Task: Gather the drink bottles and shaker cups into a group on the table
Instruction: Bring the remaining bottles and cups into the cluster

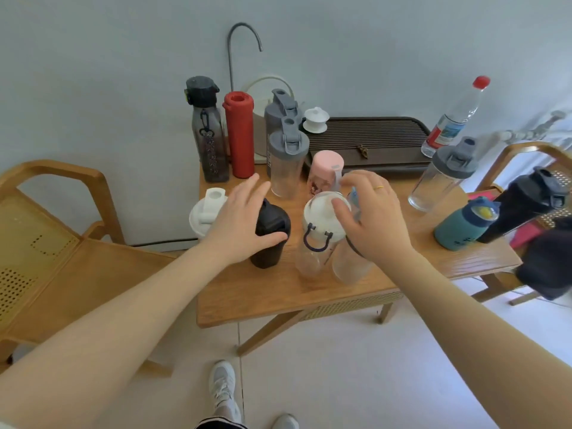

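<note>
Black cup [268, 233]: left hand [240, 219] fingers splayed over its lid, thumb against the side, palm not closed round it. Reads as a push or steady, not a lift. Right hand [373, 218] fingers curled over the white lid of a clear bottle [318, 239] and a second clear cup [349, 264] touching it; true grasp or just resting, cannot tell, palm hides the contact. These three stand near together at table [278, 301] centre, likely the group's core. Teal bottle [464, 226], black flask [526, 202] and clear shaker [441, 178] remain well apart at right.
</note>
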### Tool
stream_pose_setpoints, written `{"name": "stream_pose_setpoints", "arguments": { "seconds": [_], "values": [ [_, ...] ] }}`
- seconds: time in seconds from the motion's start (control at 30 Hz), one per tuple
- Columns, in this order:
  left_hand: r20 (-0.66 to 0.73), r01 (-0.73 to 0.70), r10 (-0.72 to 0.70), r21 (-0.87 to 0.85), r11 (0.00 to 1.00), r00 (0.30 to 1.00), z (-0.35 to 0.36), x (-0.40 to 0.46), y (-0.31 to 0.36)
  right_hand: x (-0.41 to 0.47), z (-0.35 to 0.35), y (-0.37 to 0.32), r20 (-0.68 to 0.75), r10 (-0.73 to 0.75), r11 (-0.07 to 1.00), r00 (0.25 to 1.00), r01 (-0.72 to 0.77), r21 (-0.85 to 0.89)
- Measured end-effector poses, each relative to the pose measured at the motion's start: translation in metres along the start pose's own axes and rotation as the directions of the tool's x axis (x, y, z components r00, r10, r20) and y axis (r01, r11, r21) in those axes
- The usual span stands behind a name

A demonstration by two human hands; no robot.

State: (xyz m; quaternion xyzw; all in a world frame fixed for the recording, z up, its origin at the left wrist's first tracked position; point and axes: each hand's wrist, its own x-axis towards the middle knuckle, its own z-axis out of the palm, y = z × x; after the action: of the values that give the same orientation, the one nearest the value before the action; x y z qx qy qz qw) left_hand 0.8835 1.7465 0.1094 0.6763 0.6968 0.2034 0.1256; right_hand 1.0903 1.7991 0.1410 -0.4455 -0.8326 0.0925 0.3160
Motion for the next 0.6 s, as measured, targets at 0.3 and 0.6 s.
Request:
{"name": "stream_pose_setpoints", "arguments": {
  "seconds": [0.3,0.6],
  "values": [
    [0.106,0.092,-0.051,-0.438,0.894,0.993,0.029,0.020,0.065,-0.055,0.000,0.079,0.343,0.515,0.696,0.786,-0.617,0.367],
    [0.021,0.110,-0.114,-0.474,0.874,0.993,0.052,0.027,0.076,-0.059,0.015,0.082,0.165,0.448,0.791,0.879,-0.476,0.385]
  ]
}}
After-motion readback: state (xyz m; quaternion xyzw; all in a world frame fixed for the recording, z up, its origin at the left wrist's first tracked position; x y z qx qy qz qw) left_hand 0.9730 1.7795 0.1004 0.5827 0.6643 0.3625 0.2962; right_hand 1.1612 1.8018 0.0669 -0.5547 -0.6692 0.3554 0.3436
